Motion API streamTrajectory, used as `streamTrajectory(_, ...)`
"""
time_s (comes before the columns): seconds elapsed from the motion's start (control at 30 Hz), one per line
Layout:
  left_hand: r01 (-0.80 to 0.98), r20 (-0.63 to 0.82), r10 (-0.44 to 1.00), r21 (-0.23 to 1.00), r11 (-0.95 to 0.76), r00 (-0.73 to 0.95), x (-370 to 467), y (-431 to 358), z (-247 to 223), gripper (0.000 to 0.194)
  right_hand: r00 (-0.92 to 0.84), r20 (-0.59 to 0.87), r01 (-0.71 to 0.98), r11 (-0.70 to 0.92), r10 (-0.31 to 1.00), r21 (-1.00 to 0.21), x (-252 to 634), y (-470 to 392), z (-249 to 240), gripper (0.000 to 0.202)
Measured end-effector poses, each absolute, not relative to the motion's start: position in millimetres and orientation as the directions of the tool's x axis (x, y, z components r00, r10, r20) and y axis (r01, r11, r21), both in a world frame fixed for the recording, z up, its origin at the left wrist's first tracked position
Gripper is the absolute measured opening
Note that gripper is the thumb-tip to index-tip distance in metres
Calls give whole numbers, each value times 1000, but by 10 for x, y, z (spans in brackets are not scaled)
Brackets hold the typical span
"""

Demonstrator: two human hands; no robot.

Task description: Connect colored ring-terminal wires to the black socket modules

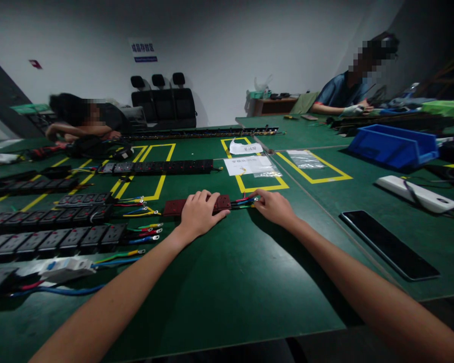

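Note:
A short dark red socket strip lies on the green table in front of me. My left hand is laid over its middle, fingers bent across the far side and thumb along the near edge, covering part of the sockets. Red, green and blue wires come out of the strip's right end. At their tips my right hand is closed, thumb and forefinger pinching the wire ends. Left of the strip, several black socket strips lie in rows, with coloured wires ending in ring terminals.
A phone, a white power strip and a blue bin are on the right. Papers lie beyond my hands among yellow tape outlines. One person leans on the table at far left; another works at far right.

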State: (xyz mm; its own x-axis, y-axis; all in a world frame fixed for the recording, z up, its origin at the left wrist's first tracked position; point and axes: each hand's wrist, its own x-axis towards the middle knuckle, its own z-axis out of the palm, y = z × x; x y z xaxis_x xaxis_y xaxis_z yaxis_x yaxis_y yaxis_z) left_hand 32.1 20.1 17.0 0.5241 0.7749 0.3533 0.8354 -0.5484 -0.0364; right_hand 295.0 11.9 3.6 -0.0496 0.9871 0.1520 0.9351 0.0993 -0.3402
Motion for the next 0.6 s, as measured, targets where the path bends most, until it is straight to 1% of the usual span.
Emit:
streamTrajectory(0.27, 837, 340, 784, -20, -547, 520, 323, 207, 168, 66, -54, 143, 933, 100, 988, -345, 2961, 130, 32, 35)
streamTrajectory(0.6, 830, 351, 778, 2, -557, 521, 316, 211, 157, 66, -55, 127, 943, 94, 990, -319, 2938, 102, 70, 36)
